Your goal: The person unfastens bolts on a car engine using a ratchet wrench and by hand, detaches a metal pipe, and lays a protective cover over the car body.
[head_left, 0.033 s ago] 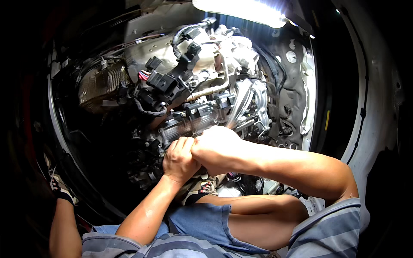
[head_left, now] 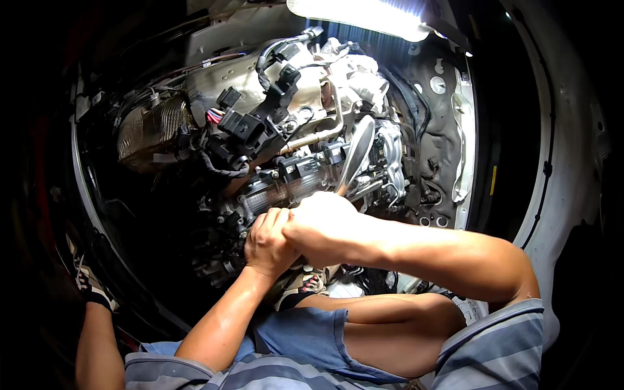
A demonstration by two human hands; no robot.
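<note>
Around both hands (head_left: 296, 237), engine (head_left: 305, 149) wiring.

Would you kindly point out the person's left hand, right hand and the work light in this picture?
left hand (head_left: 268, 242), head view, on the back of the hand.
right hand (head_left: 320, 224), head view, on the knuckles.
work light (head_left: 361, 13), head view, on its glowing bar.

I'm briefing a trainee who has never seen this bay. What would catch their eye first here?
First, the two hands: the left hand and the right hand are pressed together at centre, gripping something hidden between them. Just above sits the exposed engine, thick with black connectors and hoses, and a shiny metal tool shaft rises from the hands. A bright work lamp glares along the top edge.
</note>
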